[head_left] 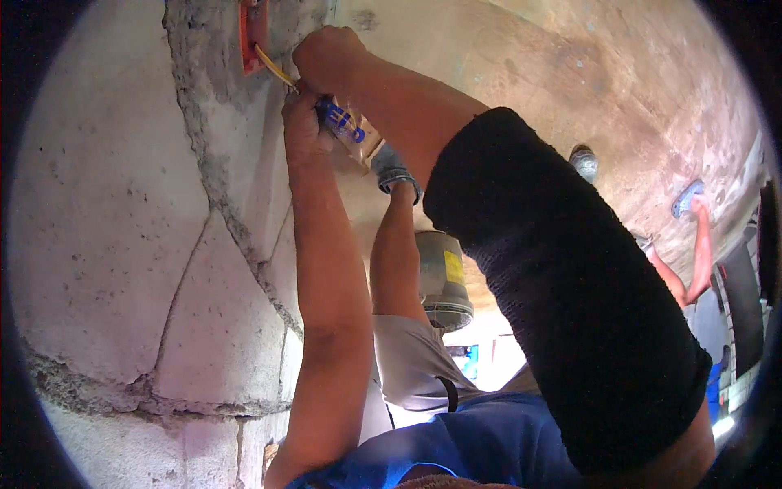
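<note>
An orange electrical box [253, 37] is set in a rough, patched channel of the wall. Out of it a yellow cable [275, 67] runs down to my hands. My left hand [303, 122] is closed round the cable's lower end. Just above it, my right hand [330, 59] is closed like a fist, its back and wrist toward me; whatever is in its fingers is hidden. A tan paper-like package with blue print [350, 130] shows beside my left hand; I cannot tell whether the hand touches it. A black sleeve [562, 285] covers my right arm.
The grey plaster wall [114, 204], with rough mortar seams, fills the left side. My shod foot [394, 171] stands near a grey bucket with a yellow label [442, 277]. At the right, another person's hand [699, 204] rests near a blue-grey shoe [687, 198].
</note>
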### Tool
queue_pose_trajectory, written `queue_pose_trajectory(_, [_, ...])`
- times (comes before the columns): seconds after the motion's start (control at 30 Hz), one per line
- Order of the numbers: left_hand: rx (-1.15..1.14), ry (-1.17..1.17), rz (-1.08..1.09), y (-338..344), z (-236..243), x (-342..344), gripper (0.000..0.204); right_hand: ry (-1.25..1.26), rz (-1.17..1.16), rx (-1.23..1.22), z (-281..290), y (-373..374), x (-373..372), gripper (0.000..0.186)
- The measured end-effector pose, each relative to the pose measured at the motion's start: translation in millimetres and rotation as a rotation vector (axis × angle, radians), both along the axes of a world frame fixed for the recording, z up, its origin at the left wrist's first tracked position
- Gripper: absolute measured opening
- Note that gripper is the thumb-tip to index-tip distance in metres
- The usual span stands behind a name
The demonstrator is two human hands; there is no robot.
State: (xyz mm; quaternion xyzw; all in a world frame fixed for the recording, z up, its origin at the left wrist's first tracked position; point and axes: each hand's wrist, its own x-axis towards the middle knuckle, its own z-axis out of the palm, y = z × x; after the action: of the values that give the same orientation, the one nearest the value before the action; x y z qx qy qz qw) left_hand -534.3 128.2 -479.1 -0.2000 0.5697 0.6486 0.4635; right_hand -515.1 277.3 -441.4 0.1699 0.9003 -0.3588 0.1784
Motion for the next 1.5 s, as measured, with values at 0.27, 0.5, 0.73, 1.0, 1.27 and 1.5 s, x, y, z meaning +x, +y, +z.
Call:
queue_pose_trajectory(0.27, [-0.018, 0.032, -0.008, 15.1, -2.2, 3.8, 0.035, -0.063, -0.027, 0.021, 2.4, 11.2, 7.1, 0.017])
queue_pose_trajectory(0.5, [-0.105, 0.084, -0.024, 22.6, -0.1, 5.6, 0.026, -0.047, 0.048, -0.002, -8.9, 10.1, 9.2, 0.019])
queue_pose_trajectory(0.73, [0.022, 0.074, 0.050, 10.2, -2.3, -3.6, 0.035, -0.075, -0.094, -0.088, -6.1, 3.9, 4.7, 0.020])
queue_pose_trajectory(1.0, [-0.067, 0.143, 0.009, 27.9, 8.1, 4.5, 0.027, -0.194, -0.048, -0.151, -14.1, 24.3, 0.1, 0.023])
queue_pose_trajectory(1.27, [-0.019, 0.080, 0.003, 9.4, -0.2, 0.2, 0.029, -0.187, -0.098, -0.147, -12.4, 12.6, 7.1, 0.024])
queue_pose_trajectory(1.5, [0.048, -0.086, 0.078, 24.5, 25.0, 3.8, 0.050, 0.122, -0.447, -0.108, -46.2, 49.6, 65.7, 0.044])
